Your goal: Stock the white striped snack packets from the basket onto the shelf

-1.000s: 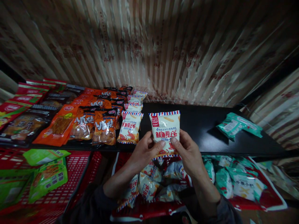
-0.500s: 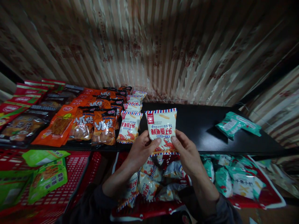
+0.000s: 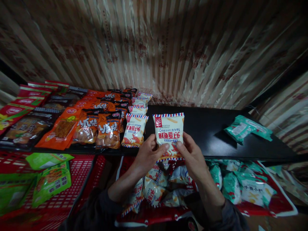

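Observation:
A white snack bag (image 3: 169,133) with red lettering and a striped top edge is held upright between my two hands, at the front edge of the black shelf (image 3: 211,128). My left hand (image 3: 150,154) grips its lower left side, thumb on the front. On the lower right side my right hand (image 3: 192,154) pinches it the same way. Just left of it, a row of matching white bags (image 3: 135,131) runs back along the shelf. Below my hands, a red basket (image 3: 154,218) holds several more of these white bags.
Orange snack bags (image 3: 108,130), dark bags (image 3: 26,126) and red bags (image 3: 14,110) fill the shelf's left part. Two teal bags (image 3: 243,128) lie at its right. Below are green bags (image 3: 51,183) in a red basket and teal bags (image 3: 250,189) in another. Striped sheeting (image 3: 154,48) hangs behind.
The view has shifted slightly, so the shelf goods appear a little to the right. Both hands still hold the white bag, which looks nearly unchanged in position.

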### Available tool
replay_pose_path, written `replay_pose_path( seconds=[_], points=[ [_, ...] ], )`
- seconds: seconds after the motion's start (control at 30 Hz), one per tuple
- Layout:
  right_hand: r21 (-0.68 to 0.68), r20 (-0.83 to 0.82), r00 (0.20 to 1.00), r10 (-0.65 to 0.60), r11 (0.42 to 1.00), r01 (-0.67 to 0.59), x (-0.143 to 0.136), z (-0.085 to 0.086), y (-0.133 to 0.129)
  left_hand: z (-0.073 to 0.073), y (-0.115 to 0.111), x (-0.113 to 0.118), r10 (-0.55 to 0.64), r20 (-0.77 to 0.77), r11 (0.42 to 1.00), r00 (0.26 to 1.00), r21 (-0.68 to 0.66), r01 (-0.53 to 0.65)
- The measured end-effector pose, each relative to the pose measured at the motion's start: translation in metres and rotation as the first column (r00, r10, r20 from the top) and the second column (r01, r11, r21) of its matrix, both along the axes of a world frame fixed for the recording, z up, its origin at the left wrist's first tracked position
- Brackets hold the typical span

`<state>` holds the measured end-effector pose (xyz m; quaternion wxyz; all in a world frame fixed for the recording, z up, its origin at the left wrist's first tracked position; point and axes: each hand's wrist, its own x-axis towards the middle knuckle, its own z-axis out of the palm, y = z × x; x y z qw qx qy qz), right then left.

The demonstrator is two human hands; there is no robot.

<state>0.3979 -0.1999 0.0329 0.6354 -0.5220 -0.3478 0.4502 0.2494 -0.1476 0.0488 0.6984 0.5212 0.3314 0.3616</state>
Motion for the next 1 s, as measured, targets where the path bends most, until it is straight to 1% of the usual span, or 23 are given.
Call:
replay_pose_path(
  seconds=[0.13, 0.3, 0.47, 0.53, 0.6, 0.77, 0.87, 1.0],
  points=[
    [-0.009, -0.011, 1.0, -0.005, 1.0, 0.005, -0.001, -0.003, 0.001, 0.0, -0.001, 0.0, -0.023, 0.004, 1.0, 1.0, -0.019, 0.023],
    [0.004, -0.046, 0.996, -0.083, 0.997, 0.083, 0.0, -0.001, 0.002, -0.002, -0.003, 0.0, -0.066, 0.052, 0.995, 0.996, -0.068, 0.07],
    [0.029, -0.05, 0.985, -0.166, 0.985, 0.168, 0.005, -0.004, 0.006, -0.005, 0.0, -0.001, -0.095, -0.032, 0.991, 0.995, -0.094, 0.092],
    [0.029, -0.079, 0.976, -0.205, 0.978, 0.208, 0.007, -0.006, 0.008, -0.007, 0.0, 0.0, -0.104, -0.053, 0.991, 0.993, -0.094, 0.099],
    [0.011, -0.119, 0.968, -0.219, 0.975, 0.222, 0.009, -0.008, 0.009, -0.008, 0.0, 0.001, -0.1, -0.058, 0.992, 0.993, -0.089, 0.094],
    [-0.015, -0.131, 0.971, -0.199, 0.98, 0.199, 0.012, -0.007, 0.011, -0.009, -0.001, 0.002, -0.089, -0.052, 0.993, 0.995, -0.088, 0.084],
    [-0.024, -0.154, 0.971, -0.182, 0.983, 0.18, 0.012, -0.005, 0.009, -0.007, 0.0, 0.002, -0.054, -0.046, 0.992, 0.997, -0.114, 0.049],
    [-0.007, -0.161, 0.983, -0.09, 0.996, 0.09, 0.009, -0.002, 0.006, -0.003, 0.001, 0.003, 0.012, -0.045, 0.99, 0.999, -0.141, -0.019]
  ],
)
